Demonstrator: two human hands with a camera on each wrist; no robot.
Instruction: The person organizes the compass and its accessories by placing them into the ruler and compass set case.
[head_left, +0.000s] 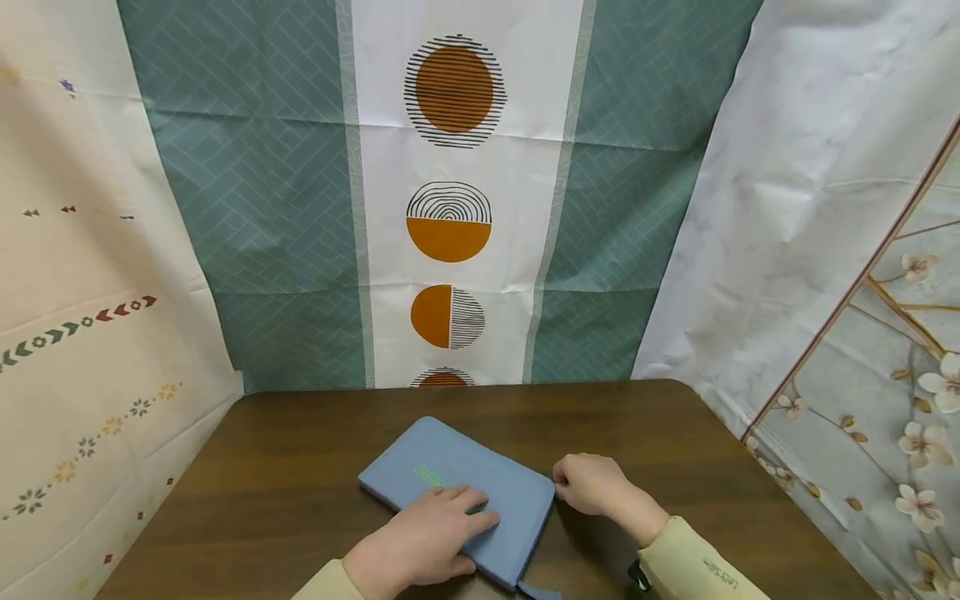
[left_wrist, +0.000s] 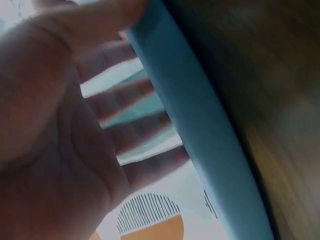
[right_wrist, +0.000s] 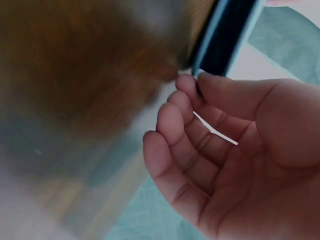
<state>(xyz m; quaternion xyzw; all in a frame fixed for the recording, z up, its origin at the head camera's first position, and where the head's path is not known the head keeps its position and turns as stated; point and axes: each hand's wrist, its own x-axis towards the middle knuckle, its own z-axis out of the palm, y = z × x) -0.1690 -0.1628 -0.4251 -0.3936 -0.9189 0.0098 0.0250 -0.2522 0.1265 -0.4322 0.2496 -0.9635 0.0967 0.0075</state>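
A flat blue fabric pouch [head_left: 480, 471] with a small green label lies on the dark wooden table [head_left: 300, 475]. My left hand [head_left: 427, 542] rests flat on its near half, fingers straight; in the left wrist view that hand [left_wrist: 75, 130] spreads along the pouch's blue edge [left_wrist: 200, 125]. My right hand [head_left: 588, 483] is at the pouch's right corner with curled fingers. In the right wrist view my right hand's [right_wrist: 225, 145] thumb and forefinger meet at the pouch's dark edge [right_wrist: 227, 35]; what exactly they pinch there is hidden.
Patterned sheets hang behind and on both sides of the table: teal and white with orange circles [head_left: 450, 225] at the back. A small blue tab [head_left: 536, 592] sticks out from the pouch's near corner. The table edge runs close to the walls.
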